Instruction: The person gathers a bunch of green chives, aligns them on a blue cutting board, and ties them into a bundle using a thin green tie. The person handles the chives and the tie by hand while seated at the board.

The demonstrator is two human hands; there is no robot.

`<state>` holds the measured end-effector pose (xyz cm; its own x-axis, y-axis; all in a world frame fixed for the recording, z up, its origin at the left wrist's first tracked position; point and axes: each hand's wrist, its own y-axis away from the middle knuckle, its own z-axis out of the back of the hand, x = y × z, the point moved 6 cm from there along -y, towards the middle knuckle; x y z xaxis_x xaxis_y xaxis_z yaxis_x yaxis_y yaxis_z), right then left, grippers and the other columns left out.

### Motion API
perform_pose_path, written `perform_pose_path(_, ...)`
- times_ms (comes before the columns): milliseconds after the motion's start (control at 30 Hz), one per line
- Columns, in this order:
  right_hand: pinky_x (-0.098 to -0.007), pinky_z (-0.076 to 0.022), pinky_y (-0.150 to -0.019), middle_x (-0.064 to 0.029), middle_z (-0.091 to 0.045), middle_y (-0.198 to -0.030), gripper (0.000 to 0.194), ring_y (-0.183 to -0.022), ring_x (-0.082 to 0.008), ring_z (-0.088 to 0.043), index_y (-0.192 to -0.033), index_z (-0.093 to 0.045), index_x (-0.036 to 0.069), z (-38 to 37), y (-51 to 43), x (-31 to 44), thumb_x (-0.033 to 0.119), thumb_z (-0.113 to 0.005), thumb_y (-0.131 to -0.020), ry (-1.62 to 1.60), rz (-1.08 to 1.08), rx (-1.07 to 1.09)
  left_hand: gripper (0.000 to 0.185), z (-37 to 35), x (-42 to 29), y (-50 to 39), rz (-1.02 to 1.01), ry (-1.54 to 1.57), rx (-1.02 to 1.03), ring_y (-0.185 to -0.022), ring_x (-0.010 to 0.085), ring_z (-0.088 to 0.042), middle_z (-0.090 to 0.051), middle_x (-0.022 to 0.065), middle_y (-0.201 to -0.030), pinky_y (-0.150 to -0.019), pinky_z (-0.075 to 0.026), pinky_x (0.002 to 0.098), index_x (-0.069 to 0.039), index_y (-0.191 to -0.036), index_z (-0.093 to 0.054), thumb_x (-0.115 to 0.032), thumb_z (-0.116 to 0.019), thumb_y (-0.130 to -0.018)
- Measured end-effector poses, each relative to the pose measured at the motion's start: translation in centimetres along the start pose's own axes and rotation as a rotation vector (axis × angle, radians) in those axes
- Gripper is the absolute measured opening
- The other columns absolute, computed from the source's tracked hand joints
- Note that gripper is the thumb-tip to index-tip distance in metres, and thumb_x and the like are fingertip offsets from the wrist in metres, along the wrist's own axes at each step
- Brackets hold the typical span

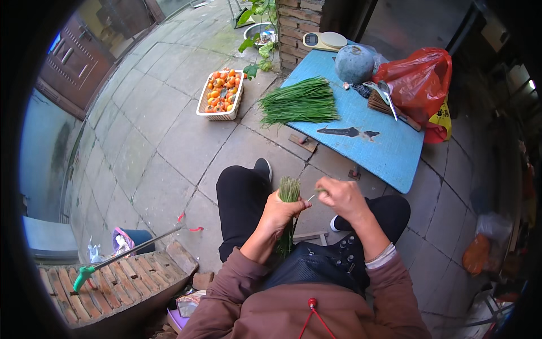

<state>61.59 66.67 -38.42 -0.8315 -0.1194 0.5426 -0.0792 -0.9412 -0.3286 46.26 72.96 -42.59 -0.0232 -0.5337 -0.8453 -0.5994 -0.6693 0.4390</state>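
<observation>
My left hand (281,212) is closed around a bundle of Chinese chives (289,189). Their pale stem ends point up and away from me, and the green leaves hang down towards my lap. Just to the right, my right hand (345,198) is raised with its fingers pinched on a small greenish piece of chive (322,190). A thin pale stalk shows between the two hands. Beyond my knees, a larger heap of green chives (302,101) lies across the left side of a blue tabletop (372,148), some leaves hanging over its edge.
On the tabletop are a grey-green winter squash (355,64), a kitchen scale (325,41), a red plastic bag (417,80) and a brush (394,111). A plastic basket of persimmons (221,94) stands on the paving. To my left, a green-handled pick-up grabber (127,253) leans on brickwork (123,284).
</observation>
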Motion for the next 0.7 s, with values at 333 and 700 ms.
perform_pose_path(333, -0.0355, -0.0486, -0.059, -0.0107, -0.065, -0.073, 0.017, -0.060, -0.0220, -0.060, -0.104, -0.066, 0.006, 1.0, 0.2, 0.5, 0.011, -0.065, -0.088, -0.292, -0.333, 0.043, 0.022, 0.4, 0.7, 0.1, 0.092, 0.164, 0.028, -0.059, 0.0135, -0.058, -0.069, 0.0158, -0.084, -0.053, -0.047, 0.0252, -0.003, -0.090, -0.053, 0.000, -0.072, -0.080)
perform_pose_path(700, -0.0282, -0.0508, -0.065, -0.0060, -0.067, -0.073, 0.015, -0.073, -0.0088, -0.067, -0.101, -0.067, 0.003, -2.6, 1.3, 0.4, 0.014, -0.065, -0.091, -0.725, -0.454, 0.116, 0.021, 0.1, 0.5, 0.2, 0.085, 0.135, 0.067, -0.056, 0.0125, -0.055, -0.065, 0.0097, -0.078, -0.051, -0.045, 0.0261, -0.004, -0.089, -0.055, -0.002, -0.073, -0.080)
